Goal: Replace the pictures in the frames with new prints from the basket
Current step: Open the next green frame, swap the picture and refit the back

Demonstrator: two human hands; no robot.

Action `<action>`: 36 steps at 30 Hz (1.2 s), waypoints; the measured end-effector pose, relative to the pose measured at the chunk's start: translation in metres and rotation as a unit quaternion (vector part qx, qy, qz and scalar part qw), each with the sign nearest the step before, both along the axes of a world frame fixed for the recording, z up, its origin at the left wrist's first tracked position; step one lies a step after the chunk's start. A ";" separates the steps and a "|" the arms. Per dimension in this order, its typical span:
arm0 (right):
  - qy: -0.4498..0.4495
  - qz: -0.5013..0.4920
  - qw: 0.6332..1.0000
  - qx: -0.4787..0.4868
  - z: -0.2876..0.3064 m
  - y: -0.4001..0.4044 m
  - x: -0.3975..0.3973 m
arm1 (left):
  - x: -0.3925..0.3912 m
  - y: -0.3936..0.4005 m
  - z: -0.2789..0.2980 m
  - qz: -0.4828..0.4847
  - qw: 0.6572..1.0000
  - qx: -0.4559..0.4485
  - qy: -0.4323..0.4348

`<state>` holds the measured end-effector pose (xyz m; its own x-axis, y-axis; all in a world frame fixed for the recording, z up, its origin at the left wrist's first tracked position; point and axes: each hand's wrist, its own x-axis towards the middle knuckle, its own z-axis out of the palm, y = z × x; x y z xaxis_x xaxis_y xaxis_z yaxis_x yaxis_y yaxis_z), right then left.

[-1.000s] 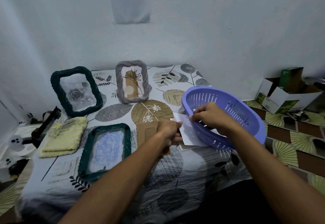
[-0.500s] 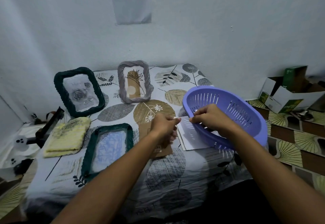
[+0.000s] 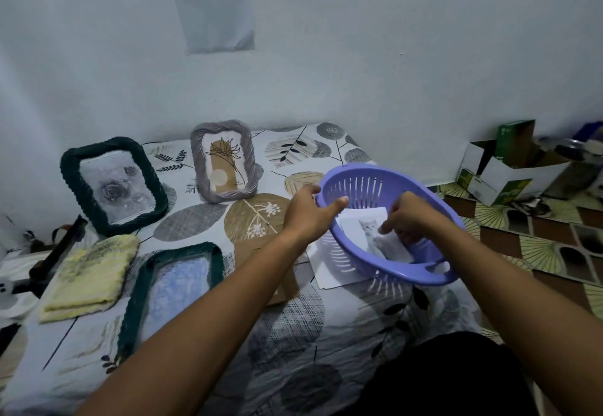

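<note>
The left hand (image 3: 306, 216) grips the purple basket's (image 3: 424, 277) rim, tilting it toward the person near the surface's right edge, so the right hand (image 3: 409, 216) can pinch a cat print (image 3: 375, 236) inside.

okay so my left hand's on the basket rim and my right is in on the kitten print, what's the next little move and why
Probably lift the kitten print up and out of the purple basket. Your right hand is inside with fingers curled at the print's edge, your left hand steadies the rim, and the flat green frame beside you appears open, its backing board lying loose.
</note>
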<state>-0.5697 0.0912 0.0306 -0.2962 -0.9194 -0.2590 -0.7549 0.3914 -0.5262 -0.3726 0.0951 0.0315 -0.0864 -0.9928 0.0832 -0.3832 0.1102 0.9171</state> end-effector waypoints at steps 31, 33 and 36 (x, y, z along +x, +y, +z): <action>0.115 0.006 0.985 0.129 -0.007 -0.022 -0.007 | -0.015 0.005 -0.027 0.018 0.999 -0.004 0.032; 0.104 0.001 0.984 0.142 -0.008 -0.025 -0.007 | -0.015 0.004 -0.026 0.018 0.999 -0.003 0.032; 0.074 -0.007 0.986 0.150 -0.011 -0.028 -0.009 | -0.016 0.003 -0.027 0.017 0.999 -0.006 0.030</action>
